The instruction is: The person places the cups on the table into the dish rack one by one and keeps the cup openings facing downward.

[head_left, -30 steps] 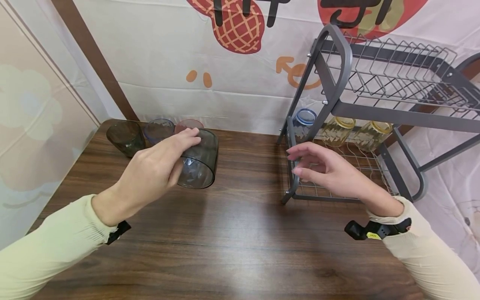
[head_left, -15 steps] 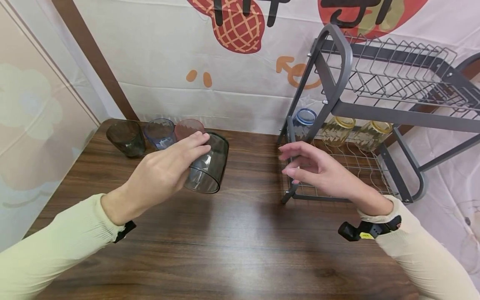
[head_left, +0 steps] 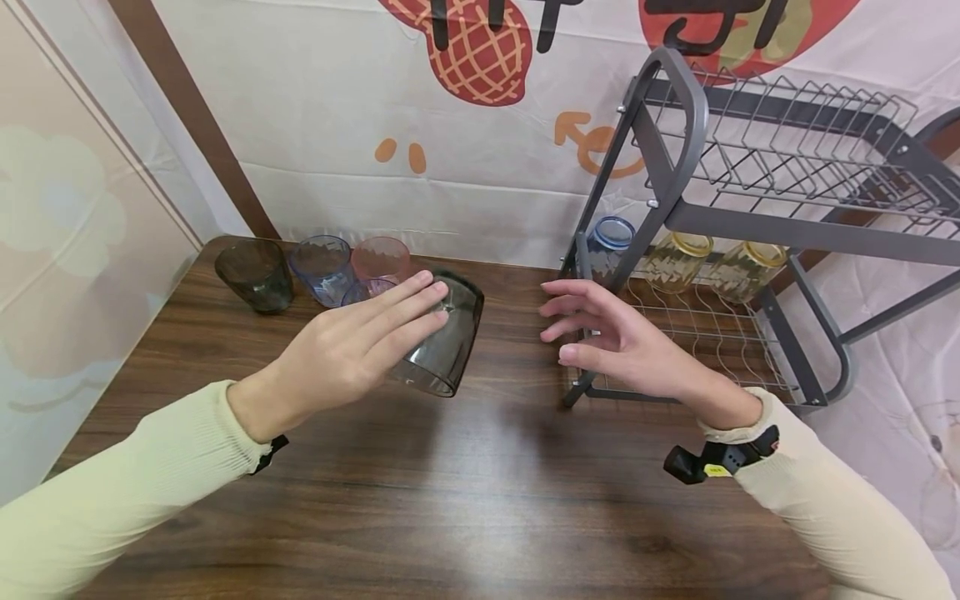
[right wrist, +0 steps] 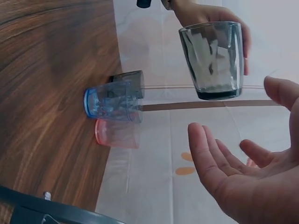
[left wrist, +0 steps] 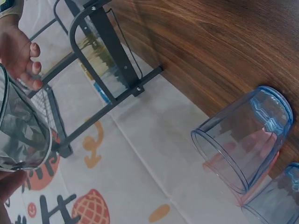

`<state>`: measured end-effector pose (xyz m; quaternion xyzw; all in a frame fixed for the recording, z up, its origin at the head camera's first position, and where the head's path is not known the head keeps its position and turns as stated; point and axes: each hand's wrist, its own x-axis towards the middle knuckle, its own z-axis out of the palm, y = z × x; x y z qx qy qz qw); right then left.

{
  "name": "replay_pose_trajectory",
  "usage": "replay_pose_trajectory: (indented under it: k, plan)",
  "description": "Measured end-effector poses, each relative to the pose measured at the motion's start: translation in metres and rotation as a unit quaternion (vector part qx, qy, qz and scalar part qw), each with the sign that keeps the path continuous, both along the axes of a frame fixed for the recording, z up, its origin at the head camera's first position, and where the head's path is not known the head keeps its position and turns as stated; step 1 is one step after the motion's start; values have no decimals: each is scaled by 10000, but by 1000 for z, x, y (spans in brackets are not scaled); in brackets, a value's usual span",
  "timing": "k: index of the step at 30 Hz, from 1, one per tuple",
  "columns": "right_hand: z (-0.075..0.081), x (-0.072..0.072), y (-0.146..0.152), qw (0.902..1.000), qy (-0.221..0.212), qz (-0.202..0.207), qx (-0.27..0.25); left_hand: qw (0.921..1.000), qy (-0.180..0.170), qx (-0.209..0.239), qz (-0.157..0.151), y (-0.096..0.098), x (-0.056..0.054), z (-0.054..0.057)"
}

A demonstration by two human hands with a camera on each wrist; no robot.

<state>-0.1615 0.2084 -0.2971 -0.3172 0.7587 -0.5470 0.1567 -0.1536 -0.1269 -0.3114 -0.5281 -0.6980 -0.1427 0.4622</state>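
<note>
My left hand (head_left: 345, 358) grips a dark grey glass tumbler (head_left: 450, 333) above the table, fingers over its upper side and the thumb hidden in the head view. The tumbler is tilted on its side; its thick base shows in the right wrist view (right wrist: 217, 93). To its right, my right hand (head_left: 618, 337) hovers before the rack's left side, fingers relaxed and apart, holding nothing. Behind my left hand stand another dark grey tumbler (head_left: 258, 279), a blue glass (head_left: 322, 271) and a pink glass (head_left: 381, 257). A second blue glass (left wrist: 247, 140) is mostly covered by that hand in the head view.
A grey two-tier metal rack (head_left: 686, 208) stands at the right. Its lower shelf holds a blue glass (head_left: 611, 246) and two yellow glasses (head_left: 678, 260). Its upper tier is a wire basket (head_left: 787, 150). A printed cloth (head_left: 315, 167) hangs behind the wooden table (head_left: 420, 500).
My left hand has carried the grey tumbler rightward and slightly toward me, uncovering more of the pink glass and part of the second blue one. My right hand has drifted left, toward the tumbler.
</note>
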Motion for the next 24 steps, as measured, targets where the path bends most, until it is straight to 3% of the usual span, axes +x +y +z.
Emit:
replay_pose_trajectory:
  k: [12, 24]
  plan:
    - [-12, 2, -15, 9915, -259, 716, -1052, 9971, 495, -390, -424, 11, -5, -2]
    - [-30, 7, -41, 9792, -558, 1058, -1636, 9922, 932, -575, -603, 22, -8, -5]
